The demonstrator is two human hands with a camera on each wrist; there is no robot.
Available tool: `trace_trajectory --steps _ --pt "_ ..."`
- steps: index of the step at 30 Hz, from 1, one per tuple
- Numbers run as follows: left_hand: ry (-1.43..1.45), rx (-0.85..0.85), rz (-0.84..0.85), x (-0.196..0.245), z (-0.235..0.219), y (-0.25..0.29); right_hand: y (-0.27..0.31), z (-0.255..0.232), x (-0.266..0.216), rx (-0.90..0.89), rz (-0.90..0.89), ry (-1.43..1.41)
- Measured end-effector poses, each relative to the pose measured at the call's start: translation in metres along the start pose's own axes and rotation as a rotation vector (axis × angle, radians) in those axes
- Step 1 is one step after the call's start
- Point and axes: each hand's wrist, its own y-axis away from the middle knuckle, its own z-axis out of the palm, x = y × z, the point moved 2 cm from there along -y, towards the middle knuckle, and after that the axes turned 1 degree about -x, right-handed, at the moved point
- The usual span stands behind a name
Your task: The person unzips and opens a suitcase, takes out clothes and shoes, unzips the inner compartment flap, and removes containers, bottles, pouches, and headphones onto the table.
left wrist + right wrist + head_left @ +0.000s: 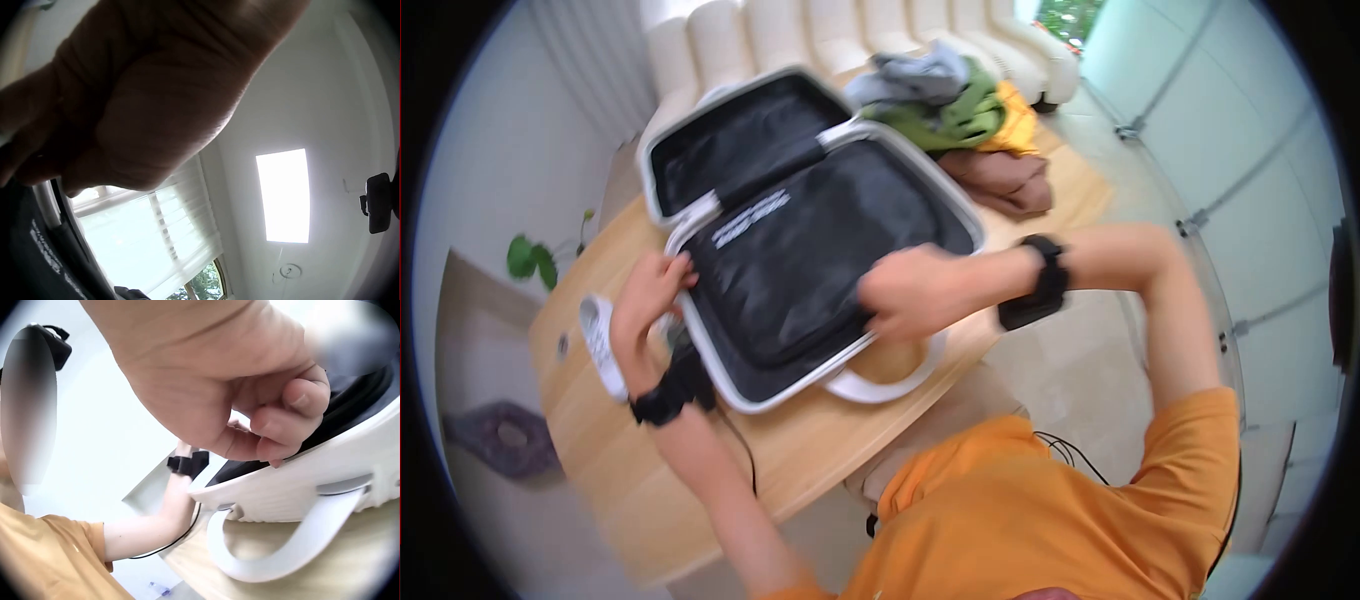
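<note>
A white hard-shell suitcase (730,385) lies open on a wooden table (600,440), its black lining (800,250) facing up. My left hand (650,295) grips the case's left rim with curled fingers; the left wrist view shows only the palm (125,106) above the dark lining (31,262). My right hand (910,290) sits at the near rim above the white carry handle (890,385). In the right wrist view its fingers (281,431) are curled and pinch the lining's edge against the white shell (300,487), just above the handle (281,550).
A pile of grey, green and yellow clothes (960,110) and a brown garment (1005,180) lie on the table behind the case. A cream sofa (850,30) stands beyond. A white object (600,345) lies by my left wrist. A plant (535,260) stands at the left.
</note>
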Motion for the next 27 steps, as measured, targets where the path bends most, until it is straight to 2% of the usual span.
trace_trajectory --steps 4,7,8,10,11,12,13,14,15,17,19,21,23,25,27 --pt "0.096 -0.009 0.027 -0.002 0.002 0.004 -0.053 0.008 -0.066 0.004 -0.19 -0.136" --pt "0.223 -0.026 0.001 0.004 0.0 0.011 -0.095 0.012 -0.097 -0.179 -0.173 -0.326" --pt "0.243 -0.036 -0.01 0.005 0.0 0.012 -0.118 0.021 -0.103 -0.167 -0.17 -0.327" --pt "0.302 -0.07 -0.01 0.001 -0.001 0.009 -0.157 0.03 -0.106 0.198 -0.196 -0.417" --pt "0.299 -0.069 -0.001 -0.007 -0.002 0.005 -0.16 0.025 -0.105 0.207 -0.193 -0.413" --pt "0.322 -0.089 0.022 -0.015 -0.004 0.001 -0.164 0.021 -0.104 0.216 -0.264 -0.349" --pt "0.344 -0.11 0.042 -0.018 -0.006 -0.001 -0.165 0.015 -0.104 0.225 -0.334 -0.286" --pt "0.348 -0.09 0.02 -0.008 -0.005 0.008 -0.14 0.002 -0.102 0.279 -0.443 -0.108" --pt "0.351 -0.087 0.024 -0.002 -0.007 0.015 -0.129 -0.001 -0.093 0.278 -0.443 -0.103" --pt "0.339 -0.036 0.1 0.004 -0.014 0.03 -0.116 0.0 -0.078 0.209 -0.555 0.109" --pt "0.362 -0.001 0.099 0.004 -0.021 0.038 -0.105 0.007 -0.056 0.082 -0.617 0.095" --pt "0.262 0.136 0.138 0.004 -0.031 0.049 -0.101 0.021 -0.045 -0.041 -0.553 0.059" --pt "0.208 0.196 0.153 0.007 -0.035 0.055 -0.091 0.02 -0.046 -0.089 -0.534 0.037" --pt "0.133 0.242 0.213 0.012 -0.036 0.061 -0.094 0.024 -0.045 0.023 -0.532 -0.119" --pt "0.108 0.25 0.234 0.018 -0.034 0.064 -0.092 0.02 -0.05 0.164 -0.594 -0.138"
